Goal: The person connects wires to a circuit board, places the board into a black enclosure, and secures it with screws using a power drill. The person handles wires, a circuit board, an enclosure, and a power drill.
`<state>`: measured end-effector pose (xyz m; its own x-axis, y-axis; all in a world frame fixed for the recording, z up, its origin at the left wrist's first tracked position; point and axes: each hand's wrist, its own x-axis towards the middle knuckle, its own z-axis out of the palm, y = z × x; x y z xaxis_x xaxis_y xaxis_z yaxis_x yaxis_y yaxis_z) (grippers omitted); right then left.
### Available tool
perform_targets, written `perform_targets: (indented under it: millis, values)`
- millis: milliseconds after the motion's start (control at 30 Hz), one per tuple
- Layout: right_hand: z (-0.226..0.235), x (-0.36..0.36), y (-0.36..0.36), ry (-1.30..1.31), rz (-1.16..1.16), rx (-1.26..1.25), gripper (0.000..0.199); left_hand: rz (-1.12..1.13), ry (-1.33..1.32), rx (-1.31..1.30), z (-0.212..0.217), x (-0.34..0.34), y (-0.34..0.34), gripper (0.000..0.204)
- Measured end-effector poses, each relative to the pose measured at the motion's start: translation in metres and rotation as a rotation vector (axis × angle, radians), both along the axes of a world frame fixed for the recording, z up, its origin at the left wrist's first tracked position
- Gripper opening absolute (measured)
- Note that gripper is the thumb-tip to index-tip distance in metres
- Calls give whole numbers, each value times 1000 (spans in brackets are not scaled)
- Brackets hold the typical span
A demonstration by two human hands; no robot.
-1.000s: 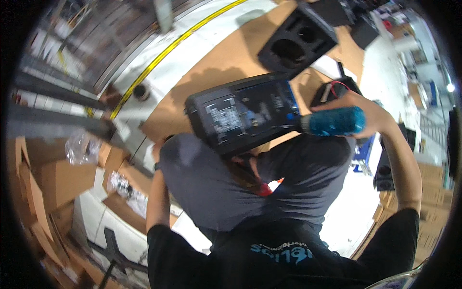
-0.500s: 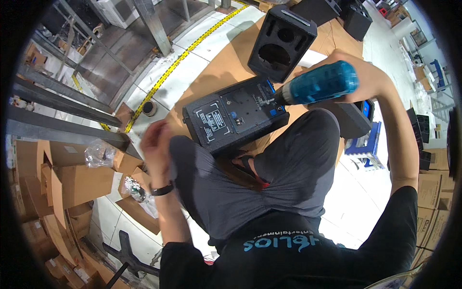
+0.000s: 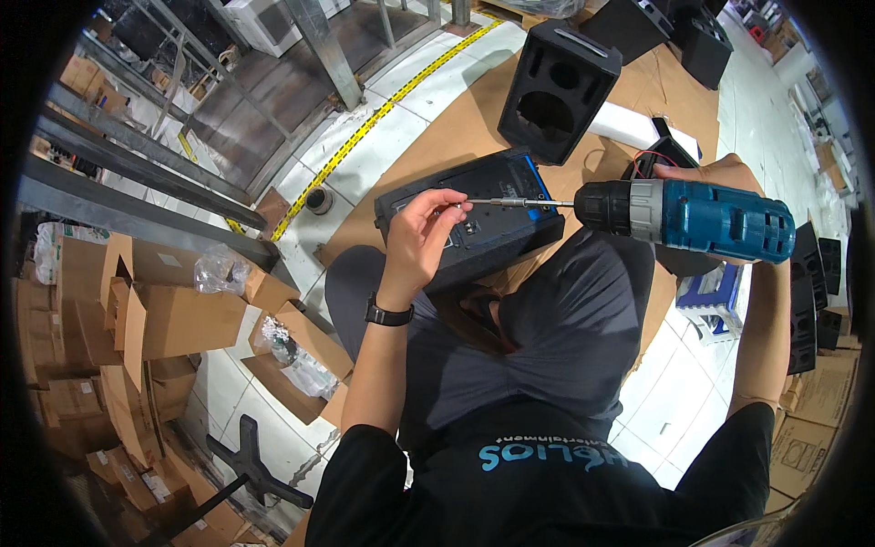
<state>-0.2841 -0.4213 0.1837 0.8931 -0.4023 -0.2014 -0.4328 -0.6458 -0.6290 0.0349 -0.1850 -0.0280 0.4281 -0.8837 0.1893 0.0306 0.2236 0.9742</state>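
My right hand (image 3: 727, 171) grips a teal-and-black cordless drill (image 3: 725, 219), held level with its long bit (image 3: 524, 202) pointing left. At the tip of that bit, the fingers of my left hand (image 3: 424, 232) are pinched together. A tiny shiny piece shows between these fingertips, too small to name for sure. Below both hands, a black speaker cabinet (image 3: 424, 266) lies in front of my knees with its control panel facing up. My left hand and the drill bit cover part of that panel.
An open black speaker box (image 3: 558, 91) with round cut-outs stands beyond the cabinet on flat cardboard (image 3: 456, 123). At left, an open carton (image 3: 319, 342) holds plastic bags. More cartons (image 3: 178, 319) are stacked there. A tape roll (image 3: 319, 201) rests near yellow floor tape (image 3: 365, 118).
The drill has come away from the cabinet's panel and moved right, now level. My left hand has gone from beside my left knee to the bit's tip, fingers pinched.
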Motion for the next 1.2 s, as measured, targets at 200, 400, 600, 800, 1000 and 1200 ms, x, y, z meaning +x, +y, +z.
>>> perform_targets:
  millis: [200, 400, 600, 800, 1000, 1200]
  values:
    - [-18, -11, -8, -218, 178, -39, 65, -34, -2, 1, 2, -4, 0, 21]
    - [-47, -25, -29, -260, 240, -40, 72, -43, -5, 59, -1, -5, -2, 21]
    - [-66, -26, -45, -339, 330, -135, 67, -107, -161, 72, -8, 10, -13, 18]
    - [-67, -2, -63, -304, 460, -195, 71, -199, -185, 96, -20, 36, -25, 21]
    - [-89, 0, -78, -336, 358, -188, 79, -207, -154, 110, -26, 55, -29, 18]
    - [-78, 17, -97, -265, 367, -238, 80, -227, -471, 29, -34, 72, -51, 19]
